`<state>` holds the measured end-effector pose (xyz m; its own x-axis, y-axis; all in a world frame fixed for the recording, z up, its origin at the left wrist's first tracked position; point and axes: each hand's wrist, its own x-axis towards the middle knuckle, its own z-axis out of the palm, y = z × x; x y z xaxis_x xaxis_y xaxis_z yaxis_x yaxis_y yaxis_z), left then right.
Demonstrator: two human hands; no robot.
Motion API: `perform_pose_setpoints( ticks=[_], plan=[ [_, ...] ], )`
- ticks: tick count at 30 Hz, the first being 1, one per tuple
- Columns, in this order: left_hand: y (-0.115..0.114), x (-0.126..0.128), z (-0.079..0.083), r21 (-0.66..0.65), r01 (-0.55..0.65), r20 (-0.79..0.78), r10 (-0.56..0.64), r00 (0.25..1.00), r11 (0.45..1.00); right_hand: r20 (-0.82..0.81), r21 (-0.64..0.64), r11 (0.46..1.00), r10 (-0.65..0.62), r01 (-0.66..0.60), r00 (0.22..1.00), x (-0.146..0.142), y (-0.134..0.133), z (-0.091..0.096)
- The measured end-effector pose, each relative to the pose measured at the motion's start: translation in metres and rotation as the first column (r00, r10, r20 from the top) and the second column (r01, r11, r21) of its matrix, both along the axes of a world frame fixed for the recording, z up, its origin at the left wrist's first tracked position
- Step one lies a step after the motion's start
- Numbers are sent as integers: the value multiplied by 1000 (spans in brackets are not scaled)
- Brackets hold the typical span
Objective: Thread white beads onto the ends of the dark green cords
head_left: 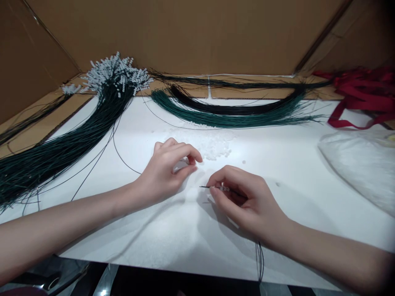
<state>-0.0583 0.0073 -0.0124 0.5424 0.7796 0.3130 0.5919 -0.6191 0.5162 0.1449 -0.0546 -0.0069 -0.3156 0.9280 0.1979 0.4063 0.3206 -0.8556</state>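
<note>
Pinched between thumb and forefinger of my right hand [247, 197] are thin dark wires, their tips [204, 187] pointing left. Small white beads [224, 188] sit on these wires behind the fingertips, and the wire tails [259, 261] hang down past the table's front edge. My left hand [169, 166] is a short way to the left, thumb and forefinger nearly together on what looks like a small white bead, mostly hidden. Loose white beads [214, 147] lie scattered on the white tabletop [173, 242] just beyond both hands.
At left lies a thick bundle of green wires [70, 135] with white beaded ends [114, 76]. Bare green wires [222, 119] and black wires [234, 109] lie at the back. Red ribbon [361, 98] and a clear plastic bag [361, 160] are at right. Cardboard walls [191, 37] enclose the back.
</note>
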Motion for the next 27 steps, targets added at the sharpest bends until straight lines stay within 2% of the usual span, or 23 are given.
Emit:
perform_pose_setpoints(
  ticks=[5,10,14,27],
  plan=[
    [1,-1,0,7,33,11,-33,999,999,10,-2,1000,-2,2,1000,0,0,0],
    [2,-4,0,-68,199,273,-173,946,978,3,-7,1000,-4,4,1000,-1,-1,0],
    [2,-5,-1,-195,309,429,-203,880,931,-15,-11,1000,-3,3,1000,-1,1,1],
    [4,-7,4,-283,457,487,-284,826,843,-60,-71,997,-22,18,998,-1,2,1]
  ],
)
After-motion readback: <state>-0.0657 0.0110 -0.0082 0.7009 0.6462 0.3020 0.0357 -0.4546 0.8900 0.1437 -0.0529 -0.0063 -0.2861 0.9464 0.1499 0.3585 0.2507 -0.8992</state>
